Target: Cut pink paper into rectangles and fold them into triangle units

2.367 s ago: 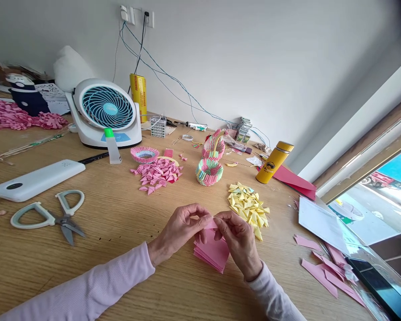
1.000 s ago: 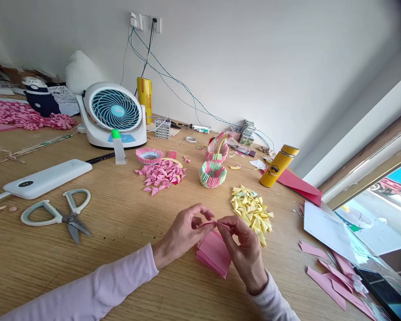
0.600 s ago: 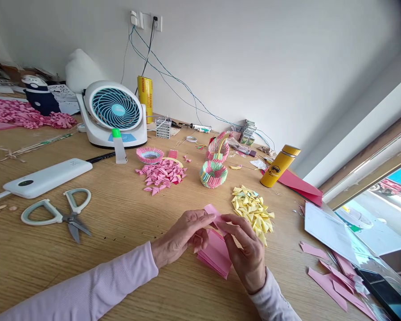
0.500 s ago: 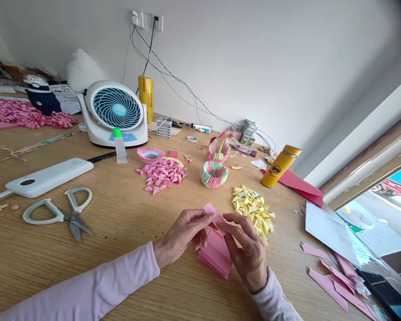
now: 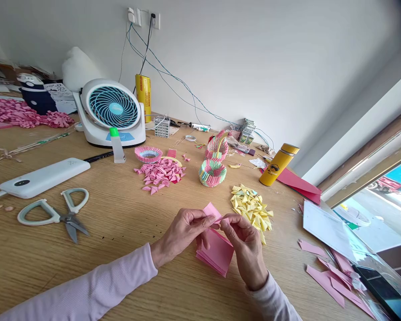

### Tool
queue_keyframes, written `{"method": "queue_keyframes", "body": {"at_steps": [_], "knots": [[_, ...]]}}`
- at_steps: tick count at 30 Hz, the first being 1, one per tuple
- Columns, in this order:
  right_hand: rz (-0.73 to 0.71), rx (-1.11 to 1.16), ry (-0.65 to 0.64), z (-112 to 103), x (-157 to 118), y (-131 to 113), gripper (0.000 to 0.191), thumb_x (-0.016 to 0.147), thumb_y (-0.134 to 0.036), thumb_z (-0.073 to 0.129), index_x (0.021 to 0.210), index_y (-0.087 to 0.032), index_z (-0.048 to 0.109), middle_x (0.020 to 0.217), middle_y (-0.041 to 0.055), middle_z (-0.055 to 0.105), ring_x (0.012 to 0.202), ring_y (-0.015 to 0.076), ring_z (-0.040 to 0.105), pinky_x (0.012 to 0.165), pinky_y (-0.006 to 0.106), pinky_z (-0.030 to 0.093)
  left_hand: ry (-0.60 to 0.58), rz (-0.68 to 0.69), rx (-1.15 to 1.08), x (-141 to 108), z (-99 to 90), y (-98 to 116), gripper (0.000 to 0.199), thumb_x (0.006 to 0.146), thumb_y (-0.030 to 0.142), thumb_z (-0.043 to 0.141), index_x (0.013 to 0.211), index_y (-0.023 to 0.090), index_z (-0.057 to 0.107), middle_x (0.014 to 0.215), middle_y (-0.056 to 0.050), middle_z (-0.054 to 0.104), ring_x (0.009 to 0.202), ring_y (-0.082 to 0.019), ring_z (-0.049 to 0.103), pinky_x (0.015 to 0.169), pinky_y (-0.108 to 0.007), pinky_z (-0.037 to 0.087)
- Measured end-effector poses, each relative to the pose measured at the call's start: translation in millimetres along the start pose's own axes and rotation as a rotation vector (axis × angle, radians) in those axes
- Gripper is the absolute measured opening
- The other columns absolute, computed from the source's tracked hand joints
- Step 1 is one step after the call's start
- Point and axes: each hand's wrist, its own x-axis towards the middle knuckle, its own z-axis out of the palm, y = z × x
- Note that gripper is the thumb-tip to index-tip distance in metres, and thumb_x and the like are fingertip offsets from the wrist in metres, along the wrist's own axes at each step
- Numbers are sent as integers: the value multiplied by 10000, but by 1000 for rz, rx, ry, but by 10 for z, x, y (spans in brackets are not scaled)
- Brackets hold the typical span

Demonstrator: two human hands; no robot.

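Head view: two hands meet low at centre, above the desk (image 5: 127,223).
Left hand (image 5: 182,232): fingers curled, thumb and forefinger pinching the pink slip (image 5: 212,211) at its near left end.
Right hand (image 5: 245,243): fingertips nipped on the same slip at its right end; the slip's far corner sticks up between the two hands.
Pink stack (image 5: 217,254): flat on the desk, right under both hands, partly covered by them.
Yellow pile (image 5: 250,207): just beyond the right hand, apart from it.
Pink pile (image 5: 160,174): further back, left of the paper basket (image 5: 212,171).
Scissors (image 5: 53,216): well left of the left hand.
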Motion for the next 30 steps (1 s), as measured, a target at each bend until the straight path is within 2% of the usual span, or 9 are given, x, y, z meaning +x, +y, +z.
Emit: {"method": "queue_keyframes", "body": {"at_steps": [2,5,10,15,20,30], "knots": [[93,83,7,16,-6,2,170,834,-354,677,815,-187,650,795,46,688,738,178,636,684,303,502,-22,20,13,2,-10,-14,412,846,476,584,657,114,640,491,-24,605,410,-104,525,450,-213,428],[155,160,22,30,-6,1,219,797,-376,714,787,-180,616,749,40,680,680,164,617,606,273,483,-36,29,23,-5,-17,-36,371,851,458,586,751,108,662,509,-19,604,422,-111,539,463,-222,445],[150,168,55,28,-4,-8,247,759,-362,754,759,-175,594,689,1,622,611,118,552,561,229,439,-44,1,-38,-3,-6,-71,296,777,413,693,805,122,649,577,-8,611,478,-119,582,468,-209,451],[166,138,31,10,-7,-30,245,788,-384,723,775,-170,604,688,-3,612,630,114,549,599,231,432,-65,-15,-109,8,-7,-34,301,808,404,666,866,111,635,600,-13,609,509,-119,576,492,-225,473],[171,25,28,18,-7,-29,310,801,-429,694,689,-168,571,591,-18,568,544,100,469,526,226,356,-47,-10,-224,14,8,9,295,789,383,695,855,104,631,662,-18,616,520,-103,567,473,-208,456],[189,-1,6,44,-44,-33,352,817,-481,643,672,-176,544,567,-32,485,523,97,382,480,224,292,-35,-113,-332,-6,4,-51,310,727,375,761,850,109,662,618,-27,666,513,-96,588,502,-191,458]]}}
